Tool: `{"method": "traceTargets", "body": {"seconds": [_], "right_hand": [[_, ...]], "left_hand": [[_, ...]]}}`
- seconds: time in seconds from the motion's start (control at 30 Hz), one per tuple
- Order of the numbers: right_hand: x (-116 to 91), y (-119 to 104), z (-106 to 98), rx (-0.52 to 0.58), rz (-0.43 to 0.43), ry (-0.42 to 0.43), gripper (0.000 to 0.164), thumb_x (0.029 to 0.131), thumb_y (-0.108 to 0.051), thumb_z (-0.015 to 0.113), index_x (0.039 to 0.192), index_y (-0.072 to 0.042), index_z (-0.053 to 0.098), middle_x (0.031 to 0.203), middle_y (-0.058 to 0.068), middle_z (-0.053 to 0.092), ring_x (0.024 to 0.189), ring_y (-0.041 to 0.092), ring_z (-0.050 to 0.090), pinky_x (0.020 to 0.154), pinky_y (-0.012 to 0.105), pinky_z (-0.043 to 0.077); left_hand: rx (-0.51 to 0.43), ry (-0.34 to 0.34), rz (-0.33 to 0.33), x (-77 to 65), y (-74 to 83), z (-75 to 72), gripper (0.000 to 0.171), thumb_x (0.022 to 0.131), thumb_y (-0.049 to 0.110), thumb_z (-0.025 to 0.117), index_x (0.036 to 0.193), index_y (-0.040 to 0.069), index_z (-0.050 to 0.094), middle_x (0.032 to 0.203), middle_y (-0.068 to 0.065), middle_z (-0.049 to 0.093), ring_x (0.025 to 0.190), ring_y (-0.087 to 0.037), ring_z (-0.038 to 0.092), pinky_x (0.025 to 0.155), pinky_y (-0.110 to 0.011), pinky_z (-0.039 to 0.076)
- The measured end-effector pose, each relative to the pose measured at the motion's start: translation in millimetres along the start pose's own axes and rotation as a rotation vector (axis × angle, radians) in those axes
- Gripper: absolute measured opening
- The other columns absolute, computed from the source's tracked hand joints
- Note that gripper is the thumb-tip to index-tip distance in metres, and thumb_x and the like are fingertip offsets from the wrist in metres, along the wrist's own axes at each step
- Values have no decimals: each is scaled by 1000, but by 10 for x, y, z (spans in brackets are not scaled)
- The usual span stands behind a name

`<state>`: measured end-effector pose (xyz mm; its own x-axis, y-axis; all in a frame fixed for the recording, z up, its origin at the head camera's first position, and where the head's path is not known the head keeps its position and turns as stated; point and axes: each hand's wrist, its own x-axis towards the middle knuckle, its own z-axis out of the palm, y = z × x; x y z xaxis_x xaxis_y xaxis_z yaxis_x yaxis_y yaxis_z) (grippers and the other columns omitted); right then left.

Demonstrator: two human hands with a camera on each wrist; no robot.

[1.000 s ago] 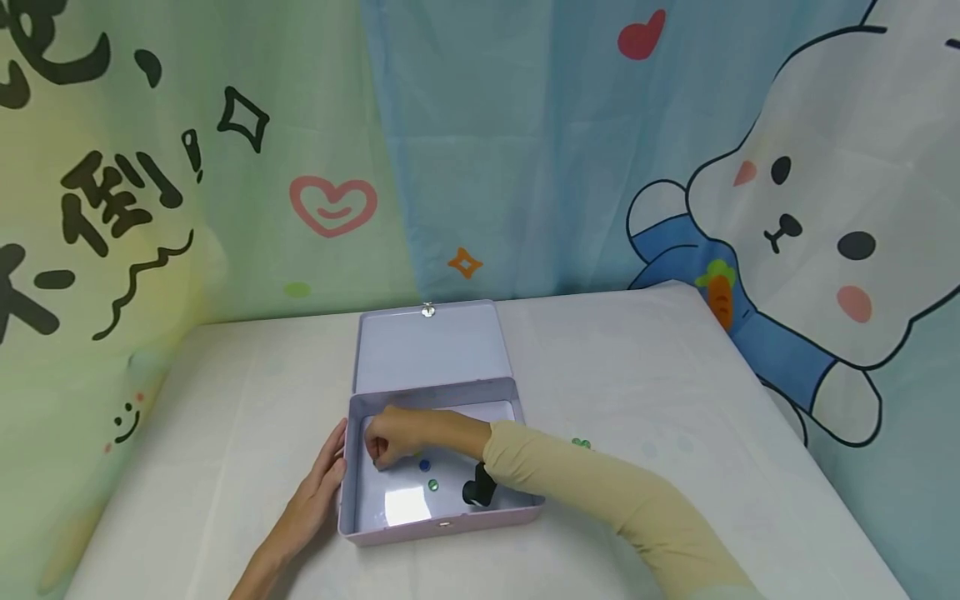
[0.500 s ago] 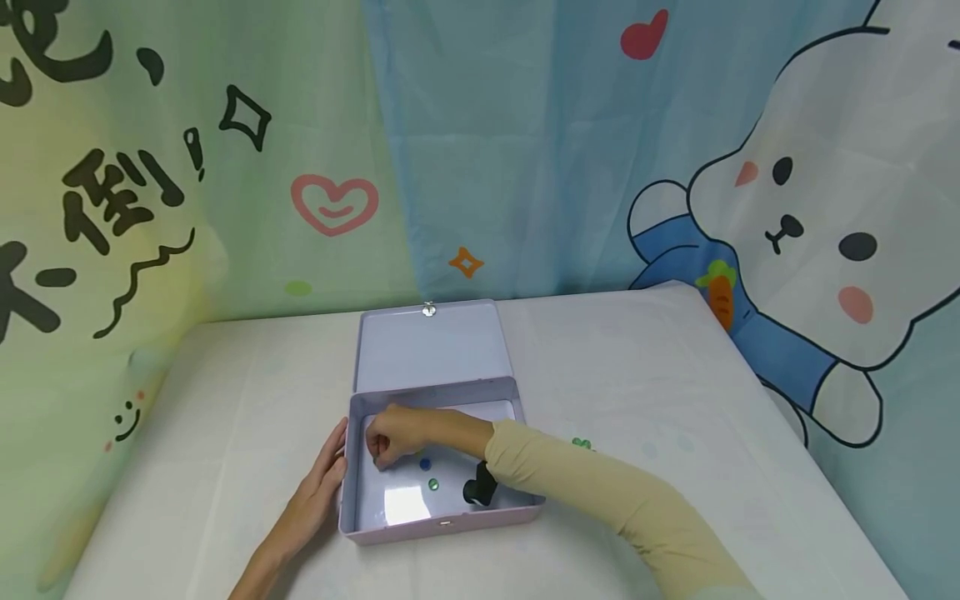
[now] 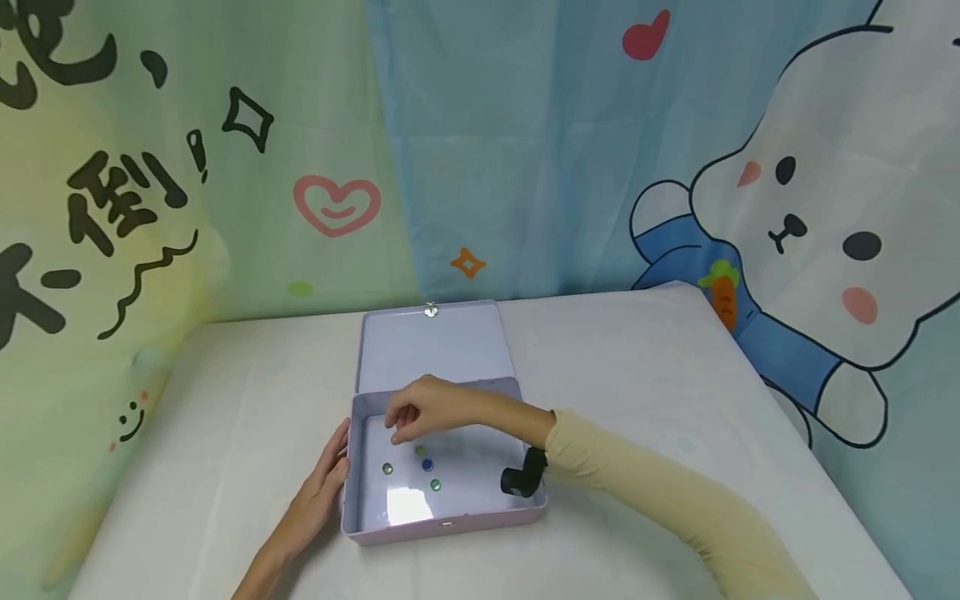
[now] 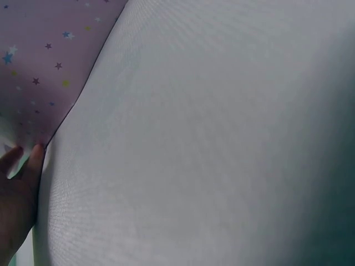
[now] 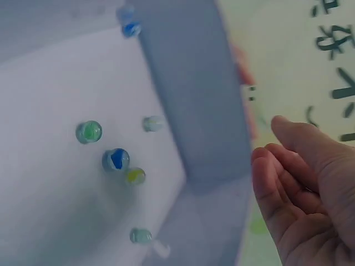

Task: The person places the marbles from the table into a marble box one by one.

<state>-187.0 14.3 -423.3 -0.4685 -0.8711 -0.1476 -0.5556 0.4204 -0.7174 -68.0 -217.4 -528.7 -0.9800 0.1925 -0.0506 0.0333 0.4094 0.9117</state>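
Right hand (image 3: 431, 408): we see it hang above the lilac, rectangular, hard-walled box (image 3: 405, 532), fingers loosely curled, thumb a little apart, nothing visible between them.
Left hand (image 3: 311, 496): we have its fingers lying fairly straight against the box's outer side, left of the right hand, with nothing seen in its grasp.
Marbles: inside the box, below the right hand and nearer us, we find a small yellow-green glass marble (image 3: 420, 450), a blue glass marble (image 3: 427, 464) just beside it, a bright green glass marble (image 3: 436, 485) nearer us again, and a dull green glass marble (image 3: 387, 468) apart, to their left.
Step in hand: we judge this a moment between marbles, placing or picking; we cannot tell which.
Next move: we think another marble would call for a light fingertip pinch from above, since a nudge could set it rolling.
Box direction: its mouth faces up, its long axis seems to run left to right under the right hand, and its flat lilac lid (image 3: 435, 354) lies folded back beyond that hand, pointing away from us.
Marble direction: being round, they show us no long axis or pointing end.
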Motion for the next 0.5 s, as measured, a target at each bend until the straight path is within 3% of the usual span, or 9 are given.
{"method": "traceTargets", "body": {"seconds": [0.23, 0.5], "right_hand": [[-716, -22, -189, 212, 35, 210, 18, 88, -18, 71, 104, -10, 72, 95, 0, 71, 82, 5, 61, 76, 19, 55], [-1546, 218, -125, 346, 236, 491, 20, 93, -21, 65, 109, -9, 68, 98, 12, 69, 81, 14, 65, 75, 25, 57]], "left_hand": [[21, 20, 8, 9, -14, 18, 54, 107, 25, 30, 156, 33, 11, 161, -16, 23, 143, -44, 30, 108, -67, 29], [14, 19, 5, 6, 11, 15, 54, 106, 24, 32, 156, 35, 13, 160, -16, 25, 141, -47, 32, 105, -68, 32]]}}
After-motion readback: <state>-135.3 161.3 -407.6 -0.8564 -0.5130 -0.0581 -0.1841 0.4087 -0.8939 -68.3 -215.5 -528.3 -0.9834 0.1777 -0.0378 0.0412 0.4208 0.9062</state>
